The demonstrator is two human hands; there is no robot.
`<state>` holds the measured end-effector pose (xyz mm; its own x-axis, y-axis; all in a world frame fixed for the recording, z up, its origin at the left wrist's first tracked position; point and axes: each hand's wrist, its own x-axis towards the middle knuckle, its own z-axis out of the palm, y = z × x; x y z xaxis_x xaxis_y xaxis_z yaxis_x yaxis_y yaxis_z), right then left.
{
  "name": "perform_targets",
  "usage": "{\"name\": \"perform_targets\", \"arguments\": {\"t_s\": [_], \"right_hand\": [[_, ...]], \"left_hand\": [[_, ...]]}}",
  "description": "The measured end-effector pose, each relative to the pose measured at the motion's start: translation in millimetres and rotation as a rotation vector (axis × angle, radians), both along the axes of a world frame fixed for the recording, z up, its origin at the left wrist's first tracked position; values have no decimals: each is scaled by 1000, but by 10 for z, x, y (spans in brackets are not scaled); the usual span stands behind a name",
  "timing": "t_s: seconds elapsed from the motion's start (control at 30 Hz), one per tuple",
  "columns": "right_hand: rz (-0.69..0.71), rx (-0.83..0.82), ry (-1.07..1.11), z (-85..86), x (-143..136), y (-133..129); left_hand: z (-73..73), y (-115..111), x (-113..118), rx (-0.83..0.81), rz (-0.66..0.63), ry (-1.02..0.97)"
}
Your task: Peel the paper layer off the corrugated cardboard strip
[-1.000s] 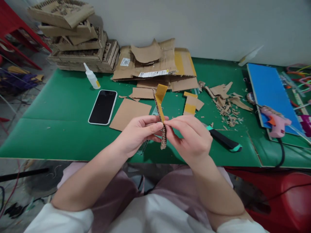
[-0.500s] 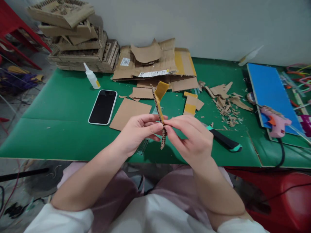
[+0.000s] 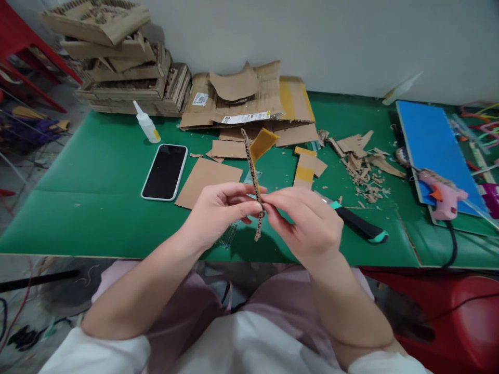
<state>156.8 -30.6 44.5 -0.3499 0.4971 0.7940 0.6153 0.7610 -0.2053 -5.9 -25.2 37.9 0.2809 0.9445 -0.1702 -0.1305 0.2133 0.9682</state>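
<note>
A narrow cardboard piece (image 3: 250, 156) is held edge-on above the table, its corrugated edge facing me. From its upper right side a flap with yellow tape (image 3: 264, 144) sticks out. My left hand (image 3: 224, 210) grips the piece from the left, thumb in front and fingers behind it. On the right side, my right hand (image 3: 306, 215) pinches the piece or its tape layer between thumb and forefinger; the fingertips of both hands nearly meet. A clear ruler (image 3: 228, 235) lies partly hidden under my left hand. Right of my right hand lies a utility knife (image 3: 360, 223).
The green table (image 3: 78, 218) holds a phone (image 3: 165, 172), a glue bottle (image 3: 147, 124), a cardboard square (image 3: 210, 182), flattened cardboard (image 3: 241, 98) and scraps (image 3: 362, 171). Stacked cardboard trays (image 3: 125, 78) stand at the back left. A pink glue gun (image 3: 444, 200) rests by a blue board (image 3: 444, 150).
The taped flap has swung outward to the right, away from the cardboard piece. The piece's lower end has shifted slightly left. Both hands keep their grip.
</note>
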Motion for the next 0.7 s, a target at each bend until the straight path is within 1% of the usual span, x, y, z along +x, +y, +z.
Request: {"name": "perform_targets", "arguments": {"t_s": [0.23,0.4,0.7], "right_hand": [[-63,46,-2,-10,-49,-2],[-86,23,-30,3,-40,-4],[-53,2,-80,28,-2,6]], "left_hand": [[-15,16,-2,-3,-20,37],[-35,25,-3,-13,-62,14],[-44,39,3,-82,-88,-108]]}}
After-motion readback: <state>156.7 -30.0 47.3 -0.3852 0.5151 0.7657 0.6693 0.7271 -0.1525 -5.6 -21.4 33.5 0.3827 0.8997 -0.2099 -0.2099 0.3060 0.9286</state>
